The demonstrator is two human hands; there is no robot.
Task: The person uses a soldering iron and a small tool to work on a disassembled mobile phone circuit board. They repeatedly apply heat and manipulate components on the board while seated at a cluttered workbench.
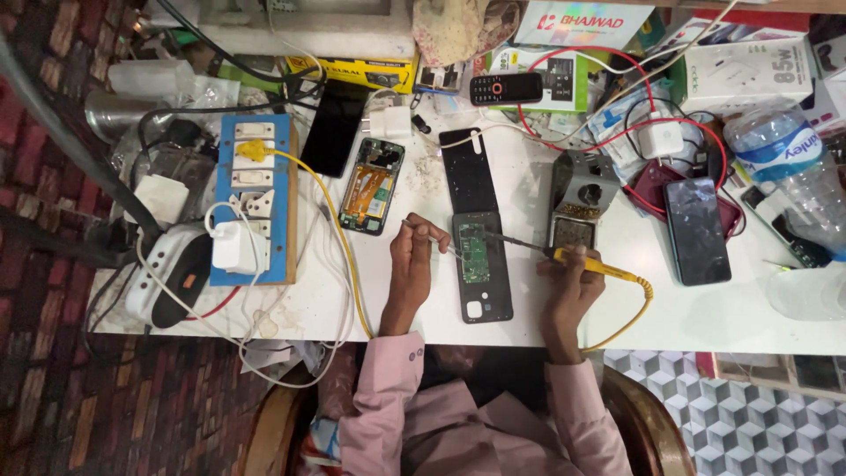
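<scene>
An opened phone (477,269) with a green circuit board lies on the white table (705,313) in front of me. My right hand (571,286) grips a yellow-handled soldering iron (589,263) whose tip reaches the board from the right. My left hand (414,256) pinches a thin wire or tweezers (447,246) at the board's left edge. A black back panel (462,172) lies just beyond the phone.
A second opened phone (373,186) and a black phone (333,130) lie at left. A blue switchboard (256,196) with plugs sits further left. An iron stand (582,196), a cracked phone (696,231), a water bottle (789,167), boxes and tangled cables crowd the back and right.
</scene>
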